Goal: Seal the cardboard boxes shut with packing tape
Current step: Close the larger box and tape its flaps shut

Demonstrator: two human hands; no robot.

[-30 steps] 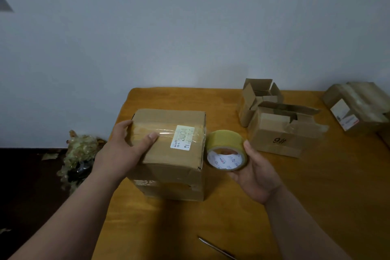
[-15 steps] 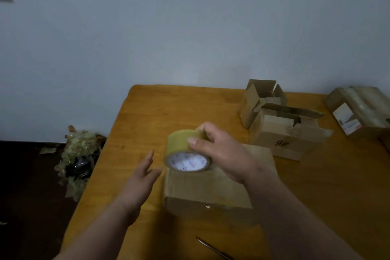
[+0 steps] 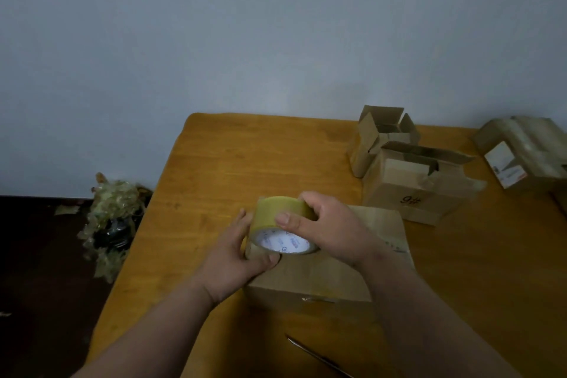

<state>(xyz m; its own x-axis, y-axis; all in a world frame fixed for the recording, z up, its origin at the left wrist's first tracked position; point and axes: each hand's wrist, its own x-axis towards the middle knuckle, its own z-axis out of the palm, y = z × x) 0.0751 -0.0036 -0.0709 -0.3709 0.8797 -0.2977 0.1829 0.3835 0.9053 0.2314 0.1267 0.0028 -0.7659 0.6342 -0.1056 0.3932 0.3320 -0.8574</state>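
On the wooden bench, set against a pale wall, a closed cardboard box lies flat near the front edge, directly under both hands. Its top face is plain brown, and a short strip of tape shows on its near side. Behind it to the right stands an open box marked "9#", its flaps raised, and touching that one from behind is a smaller open box, flaps also up. At the far right edge of the bench sits a taped box bearing a white label, well apart from the closed box. Off the bench on the left, a heap of crumpled used tape lies on the dark floor by the wall.

The tape roll, yellowish with a white printed core, is held just above the left end of the closed box, tilted so its core faces the camera. The right hand grasps the roll from above and the right, its fingers curled over the outer band. The left hand meets the roll from the left, fingers curled round its lower rim with the thumb tip beneath the core; whether it pinches the loose tape end cannot be told. Both forearms reach in from the bottom of the view.

Near the front edge of the bench, just beside the right forearm, lies a thin metal blade, only partly in view.
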